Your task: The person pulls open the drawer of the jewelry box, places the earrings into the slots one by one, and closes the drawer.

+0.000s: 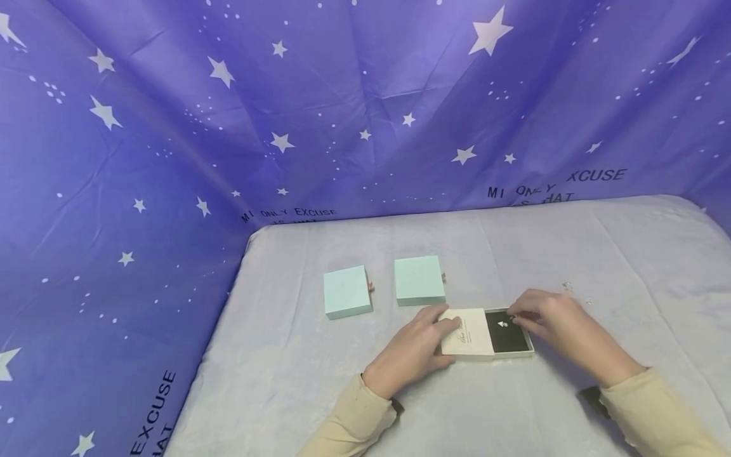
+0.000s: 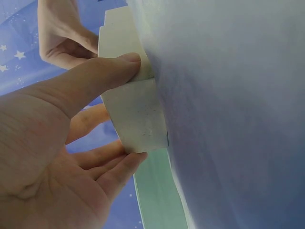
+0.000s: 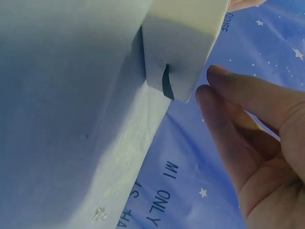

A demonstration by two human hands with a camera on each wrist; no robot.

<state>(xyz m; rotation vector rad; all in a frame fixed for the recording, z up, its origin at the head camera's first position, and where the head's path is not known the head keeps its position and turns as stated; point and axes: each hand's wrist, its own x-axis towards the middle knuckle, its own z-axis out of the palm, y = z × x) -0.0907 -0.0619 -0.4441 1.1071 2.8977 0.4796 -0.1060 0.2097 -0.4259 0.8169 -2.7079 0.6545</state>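
A cream drawer box point(image 1: 465, 343) lies on the cloth, its inner tray pulled out to the right. My left hand point(image 1: 412, 346) grips the outer sleeve, thumb on the near side and fingers over the top and far end. On the tray's black lining point(image 1: 505, 343) sits a small shiny jewelry piece point(image 1: 502, 324). My right hand point(image 1: 556, 327) reaches over the tray's far right corner, thumb and fingertips nearly together beside another small shiny bit; I cannot tell whether they pinch it. In the right wrist view, a dark ribbon pull point(image 3: 167, 85) hangs from the tray's end.
Two mint-green boxes, one at left point(image 1: 347, 292) and one nearer the middle point(image 1: 419, 279), stand behind the cream box, each with an orange ribbon tab. Small clear trinkets point(image 3: 99, 214) lie on the pale cloth point(image 1: 628, 273) beyond my right hand. A purple starred curtain point(image 1: 365, 95) borders the table.
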